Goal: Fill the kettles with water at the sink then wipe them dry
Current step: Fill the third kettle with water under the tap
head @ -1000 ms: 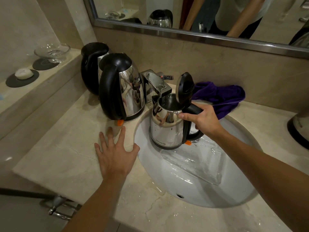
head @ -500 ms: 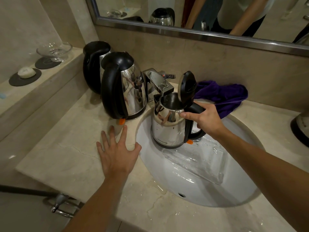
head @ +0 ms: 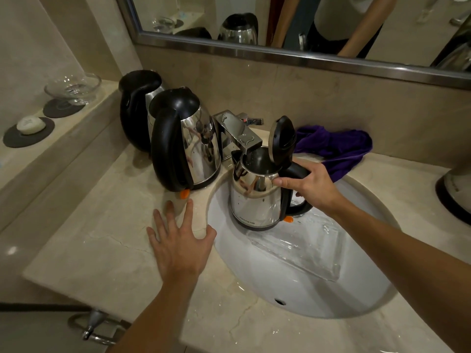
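Observation:
A small steel kettle (head: 254,200) with its black lid flipped up hangs over the white sink (head: 318,289), its mouth just under the chrome faucet (head: 238,131). My right hand (head: 309,186) grips its black handle. Flat on the marble counter (head: 96,250), just left of the basin's rim, rests my left hand (head: 178,240) with fingers spread. Two more kettles stand shut on the counter at the back left: a steel one (head: 186,143) with a black handle, and a darker one (head: 139,108) behind it. A purple cloth (head: 336,146) lies crumpled behind the sink.
A raised ledge on the left carries a glass bowl (head: 72,86) and a white soap (head: 30,124) on dark coasters. Another appliance's dark base (head: 453,194) shows at the right edge. A mirror (head: 280,19) runs along the back wall. A clear plastic sheet (head: 300,248) lies in the basin.
Hardly anything differs. The kettle stays under the faucet in my right hand, and my left hand stays flat on the counter.

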A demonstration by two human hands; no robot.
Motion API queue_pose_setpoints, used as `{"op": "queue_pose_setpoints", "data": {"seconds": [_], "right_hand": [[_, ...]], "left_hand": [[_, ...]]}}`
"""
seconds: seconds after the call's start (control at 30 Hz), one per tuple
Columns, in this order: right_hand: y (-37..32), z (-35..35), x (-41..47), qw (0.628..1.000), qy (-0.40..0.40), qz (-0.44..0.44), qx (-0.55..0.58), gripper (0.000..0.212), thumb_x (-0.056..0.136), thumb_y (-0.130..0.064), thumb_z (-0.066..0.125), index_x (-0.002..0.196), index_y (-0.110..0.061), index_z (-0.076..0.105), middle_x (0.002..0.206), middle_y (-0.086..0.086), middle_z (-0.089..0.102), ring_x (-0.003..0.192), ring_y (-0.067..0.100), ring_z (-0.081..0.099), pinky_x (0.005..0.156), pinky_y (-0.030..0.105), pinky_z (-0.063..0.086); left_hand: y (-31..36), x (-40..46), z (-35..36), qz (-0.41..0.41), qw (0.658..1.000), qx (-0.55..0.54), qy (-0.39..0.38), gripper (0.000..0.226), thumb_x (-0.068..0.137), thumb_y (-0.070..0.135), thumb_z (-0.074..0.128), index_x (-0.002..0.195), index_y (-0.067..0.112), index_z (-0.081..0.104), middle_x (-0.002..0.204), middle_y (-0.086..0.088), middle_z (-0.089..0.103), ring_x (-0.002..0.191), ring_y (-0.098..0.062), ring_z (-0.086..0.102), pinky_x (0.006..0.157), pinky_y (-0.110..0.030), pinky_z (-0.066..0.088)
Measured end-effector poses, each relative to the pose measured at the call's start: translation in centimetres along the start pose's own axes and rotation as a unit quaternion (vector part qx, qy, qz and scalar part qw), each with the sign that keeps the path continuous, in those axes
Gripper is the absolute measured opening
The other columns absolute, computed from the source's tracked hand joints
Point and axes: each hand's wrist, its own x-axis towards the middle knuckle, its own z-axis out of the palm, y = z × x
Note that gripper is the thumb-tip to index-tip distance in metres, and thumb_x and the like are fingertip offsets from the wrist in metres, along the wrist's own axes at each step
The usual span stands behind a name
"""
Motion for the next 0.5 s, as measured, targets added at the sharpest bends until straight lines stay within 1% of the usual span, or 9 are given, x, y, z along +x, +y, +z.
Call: {"op": "queue_pose_setpoints", "data": {"seconds": [0.03, 0.1, 0.2, 0.27, 0.37, 0.5], "right_hand": [[-0.1, 0.0, 0.1, 1.000, -0.005, 0.001, 0.003, 0.030, 0.083, -0.027, 0.082, 0.110, -0.031, 0.069, 0.096, -0.007, 0.072, 0.086, 0.002, 0.069, 0.066, 0.011, 0.051], [-0.3, 0.0, 0.4, 1.000, -0.019, 0.005, 0.007, 0.039, 0.081, -0.029, 0.082, 0.118, -0.024, 0.071, 0.098, -0.004, 0.074, 0.087, 0.003, 0.069, 0.071, 0.016, 0.053], [-0.4, 0.1, 1.0, 0.999, -0.029, 0.018, 0.023, 0.052, 0.076, -0.034, 0.085, 0.125, -0.023, 0.070, 0.106, 0.001, 0.075, 0.098, 0.014, 0.072, 0.087, 0.032, 0.059], [-0.2, 0.1, 1.0, 0.999, -0.022, 0.007, 0.024, 0.052, 0.078, -0.031, 0.086, 0.126, -0.024, 0.070, 0.109, 0.000, 0.076, 0.102, 0.017, 0.071, 0.093, 0.036, 0.059], [0.6, 0.2, 0.9, 1.000, -0.007, -0.011, 0.027, 0.049, 0.080, -0.027, 0.086, 0.127, -0.024, 0.071, 0.109, -0.003, 0.076, 0.104, 0.015, 0.071, 0.091, 0.035, 0.057], [1.1, 0.4, 0.8, 0.999, 0.018, -0.026, 0.033, 0.052, 0.079, -0.025, 0.087, 0.129, -0.021, 0.071, 0.104, -0.004, 0.075, 0.095, 0.012, 0.070, 0.072, 0.019, 0.053]], "left_hand": [[0.0, 0.0, -0.1, 0.000, 1.000, -0.001, -0.001, 0.080, 0.090, 0.070, 0.038, 0.161, 0.040, 0.015, 0.169, -0.008, 0.015, 0.156, -0.035, 0.004, 0.123, -0.056, 0.012], [0.1, 0.0, 0.0, -0.003, 1.000, -0.001, -0.007, 0.080, 0.091, 0.069, 0.037, 0.161, 0.041, 0.010, 0.170, -0.007, 0.011, 0.156, -0.034, 0.001, 0.124, -0.055, 0.010], [0.0, 0.0, 0.1, -0.002, 1.000, 0.001, -0.006, 0.081, 0.091, 0.071, 0.038, 0.161, 0.042, 0.008, 0.170, -0.006, 0.009, 0.156, -0.033, -0.001, 0.124, -0.054, 0.009], [0.0, 0.0, 0.2, -0.003, 1.000, -0.007, -0.006, 0.081, 0.091, 0.070, 0.039, 0.161, 0.043, 0.010, 0.170, -0.006, 0.010, 0.156, -0.032, -0.001, 0.124, -0.054, 0.009], [0.0, -0.1, 0.1, -0.003, 1.000, -0.008, -0.004, 0.081, 0.090, 0.070, 0.038, 0.161, 0.043, 0.009, 0.170, -0.006, 0.009, 0.156, -0.032, -0.002, 0.125, -0.054, 0.008], [0.0, 0.0, 0.2, -0.002, 1.000, -0.002, -0.005, 0.082, 0.090, 0.070, 0.038, 0.161, 0.043, 0.006, 0.170, -0.005, 0.008, 0.156, -0.032, -0.003, 0.125, -0.054, 0.008]]}}
